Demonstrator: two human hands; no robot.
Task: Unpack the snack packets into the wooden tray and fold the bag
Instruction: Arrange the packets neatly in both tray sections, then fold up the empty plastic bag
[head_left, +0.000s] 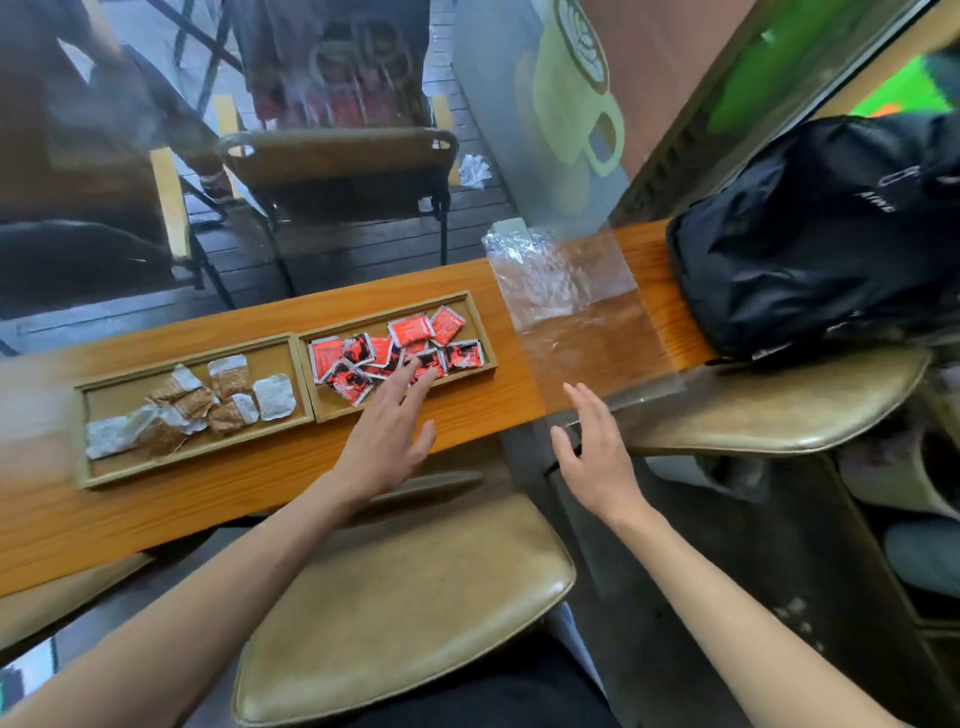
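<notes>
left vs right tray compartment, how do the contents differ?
Left compartment holds brown and silver packets, loosely spread; right compartment holds red packets, piled and overlapping. The left hand reaches over the right compartment only. Both sit in one wooden tray.

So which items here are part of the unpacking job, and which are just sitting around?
Part of the job:
red snack packets
wooden tray
clear plastic bag
left hand, open over the red packets
right hand, open near the bag

Just lying about:
brown and silver packets
black backpack
chairs
</notes>
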